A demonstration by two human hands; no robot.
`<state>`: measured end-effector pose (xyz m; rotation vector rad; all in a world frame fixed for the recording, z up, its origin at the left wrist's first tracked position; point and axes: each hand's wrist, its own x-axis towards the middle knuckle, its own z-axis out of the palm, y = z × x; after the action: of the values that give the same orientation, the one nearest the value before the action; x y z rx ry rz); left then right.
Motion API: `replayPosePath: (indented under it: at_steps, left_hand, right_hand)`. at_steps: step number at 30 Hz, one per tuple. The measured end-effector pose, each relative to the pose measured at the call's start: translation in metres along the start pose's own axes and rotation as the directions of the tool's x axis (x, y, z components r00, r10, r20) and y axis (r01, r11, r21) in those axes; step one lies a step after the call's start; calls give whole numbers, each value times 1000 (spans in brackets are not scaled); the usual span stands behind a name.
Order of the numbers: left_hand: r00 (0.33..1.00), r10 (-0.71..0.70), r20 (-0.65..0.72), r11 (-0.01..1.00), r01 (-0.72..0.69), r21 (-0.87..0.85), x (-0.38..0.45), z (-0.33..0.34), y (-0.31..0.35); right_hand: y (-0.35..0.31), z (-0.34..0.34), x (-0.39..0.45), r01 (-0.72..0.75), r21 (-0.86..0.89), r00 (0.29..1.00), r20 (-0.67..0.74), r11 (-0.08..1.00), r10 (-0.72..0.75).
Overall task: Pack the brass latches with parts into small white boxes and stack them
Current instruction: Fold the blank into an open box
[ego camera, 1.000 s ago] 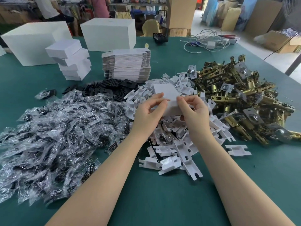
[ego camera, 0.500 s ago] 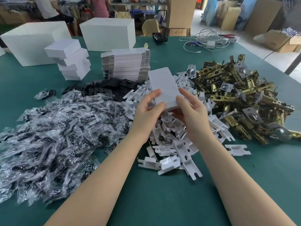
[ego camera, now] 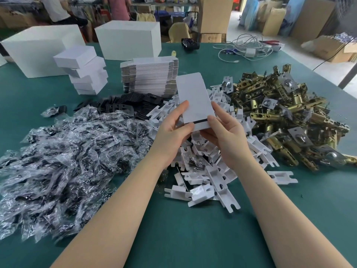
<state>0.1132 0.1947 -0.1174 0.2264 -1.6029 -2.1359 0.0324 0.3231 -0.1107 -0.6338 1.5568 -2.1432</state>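
Hands first: the left hand (ego camera: 173,130) and right hand (ego camera: 225,132) both have hold of one small white box (ego camera: 195,102), lifted above the middle of the green table (ego camera: 193,238) and tilted so its long top face looks back at the camera. Left thumb sits on the near left corner of that face with the fingers curled round the left side, right thumb lies on the near right corner with the fingers underneath, so both hands are properly gripping it, not just touching. There's a thin dark gap along the near end of the box, looks like the flap there isn't fully seated, can't tell for sure. Right under the hands is a messy pile of white plastic inserts (ego camera: 210,176), one stray insert (ego camera: 282,176) lying apart toward the right edge. Brass latches (ego camera: 280,113) are heaped on the right side of the table, touching the insert pile. Left side is a big spread of clear bags with dark parts (ego camera: 63,155), and behind that a row of black plates (ego camera: 125,103). Further back there's a stack of flat unfolded boxes (ego camera: 150,78), and to its left a slightly crooked stack of finished small boxes (ego camera: 83,70). Two large white cartons (ego camera: 127,39) stand along the far edge, plus a tangle of white cables (ego camera: 247,49) at the far right corner
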Motion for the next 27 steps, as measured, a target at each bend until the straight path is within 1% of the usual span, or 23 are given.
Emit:
replayPosePath:
  at_steps: [6, 11, 13, 16, 17, 19, 23, 27]
  left_hand:
    - [1000, 29, -7, 1000, -29, -9, 1, 0, -2]
    - [998, 49, -34, 998, -48, 29, -1, 2, 0]
    - [998, 58, -14, 996, -57, 72, -3, 3, 2]
    - [993, 115, 38, 971, -120, 209, -6, 3, 4]
    - [991, 121, 50, 965, -129, 228, -6, 3, 4]
    - [992, 114, 47, 968, -122, 221, -6, 1, 2]
    - [995, 98, -15, 979, -94, 180, -5, 1, 0]
    - [999, 21, -43, 997, -18, 80, -3, 2, 0]
  right_hand:
    - [1, 1, 0, 19, -17, 1000, -7, 1000, -19]
    - [3, 3, -2, 57, -63, 998, -36, 996, -59]
    - [4, 2, -2, 73, -75, 996, -49, 994, -77]
    - [7, 0, -1, 78, -91, 994, -71, 993, -84]
    - [9, 0, -1, 72, -98, 994, -78, 993, -80]
    - [12, 1, 0, 62, -112, 993, -91, 992, -72]
    - [15, 5, 0, 65, -138, 993, -91, 988, -78]
    - [14, 6, -2, 93, -173, 992, -64, 981, -105]
